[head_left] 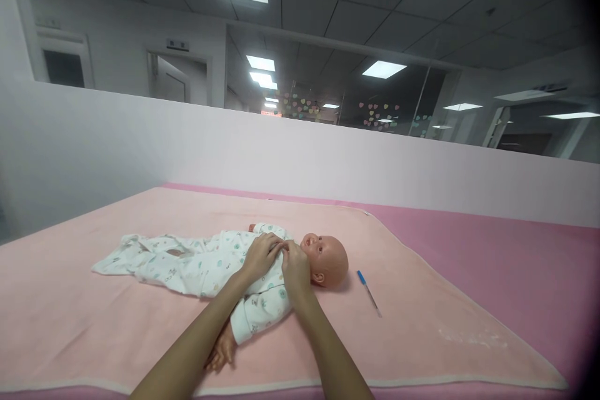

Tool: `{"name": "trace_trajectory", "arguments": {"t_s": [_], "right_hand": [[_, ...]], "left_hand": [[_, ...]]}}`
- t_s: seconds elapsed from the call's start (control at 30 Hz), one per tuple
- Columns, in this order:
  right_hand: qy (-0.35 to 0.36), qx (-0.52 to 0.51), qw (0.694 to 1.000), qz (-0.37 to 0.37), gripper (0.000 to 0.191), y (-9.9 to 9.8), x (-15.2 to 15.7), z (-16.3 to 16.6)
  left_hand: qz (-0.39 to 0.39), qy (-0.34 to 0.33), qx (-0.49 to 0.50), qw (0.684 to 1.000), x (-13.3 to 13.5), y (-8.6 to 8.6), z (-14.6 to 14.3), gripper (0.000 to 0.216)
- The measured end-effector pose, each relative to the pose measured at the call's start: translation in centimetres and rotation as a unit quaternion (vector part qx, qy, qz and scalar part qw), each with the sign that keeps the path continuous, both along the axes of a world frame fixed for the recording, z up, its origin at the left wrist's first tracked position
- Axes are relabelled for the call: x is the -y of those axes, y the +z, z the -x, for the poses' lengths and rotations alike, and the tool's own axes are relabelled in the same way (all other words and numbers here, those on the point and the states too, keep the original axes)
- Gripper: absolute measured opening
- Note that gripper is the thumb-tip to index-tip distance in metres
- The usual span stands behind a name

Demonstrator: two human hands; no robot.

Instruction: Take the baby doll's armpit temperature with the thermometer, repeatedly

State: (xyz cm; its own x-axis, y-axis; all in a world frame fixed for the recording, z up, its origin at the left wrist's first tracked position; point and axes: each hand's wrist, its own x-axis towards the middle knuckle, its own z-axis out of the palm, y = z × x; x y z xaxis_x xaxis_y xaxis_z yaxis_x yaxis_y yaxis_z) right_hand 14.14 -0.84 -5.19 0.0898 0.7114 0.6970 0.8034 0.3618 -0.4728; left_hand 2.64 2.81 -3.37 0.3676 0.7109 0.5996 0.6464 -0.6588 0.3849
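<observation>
A baby doll [328, 259] lies on its back on a pink blanket [422, 325], head to the right. It wears a white patterned romper [197, 265] whose legs trail off to the left. My left hand [260, 256] and my right hand [296, 269] meet at the doll's chest just below the neck, fingers pinched on the romper's front opening. The doll's near arm [234, 337] sticks out toward me between my forearms.
A thin thermometer with a blue tip [369, 292] lies on the blanket to the right of the doll's head. The blanket covers a darker pink bed [515, 250]. A low white partition wall [328, 156] runs behind the bed.
</observation>
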Motion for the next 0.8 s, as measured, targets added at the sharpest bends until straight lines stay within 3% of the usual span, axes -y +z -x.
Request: {"name": "trace_trajectory", "arguments": {"t_s": [0.33, 0.6, 0.8], "right_hand": [[-0.002, 0.004, 1.000, 0.015, 0.024, 0.03, 0.20, 0.04], [-0.013, -0.003, 1.000, -0.018, 0.025, -0.24, -0.10, 0.07], [-0.020, 0.016, 0.999, -0.027, 0.022, -0.10, 0.06, 0.08]], "left_hand": [[-0.014, -0.015, 0.008, 1.000, 0.18, 0.06, 0.10, 0.027], [0.004, -0.029, 0.013, 0.999, 0.13, 0.21, 0.20, 0.029], [0.004, 0.011, 0.016, 1.000, 0.17, 0.03, -0.02, 0.029]]}}
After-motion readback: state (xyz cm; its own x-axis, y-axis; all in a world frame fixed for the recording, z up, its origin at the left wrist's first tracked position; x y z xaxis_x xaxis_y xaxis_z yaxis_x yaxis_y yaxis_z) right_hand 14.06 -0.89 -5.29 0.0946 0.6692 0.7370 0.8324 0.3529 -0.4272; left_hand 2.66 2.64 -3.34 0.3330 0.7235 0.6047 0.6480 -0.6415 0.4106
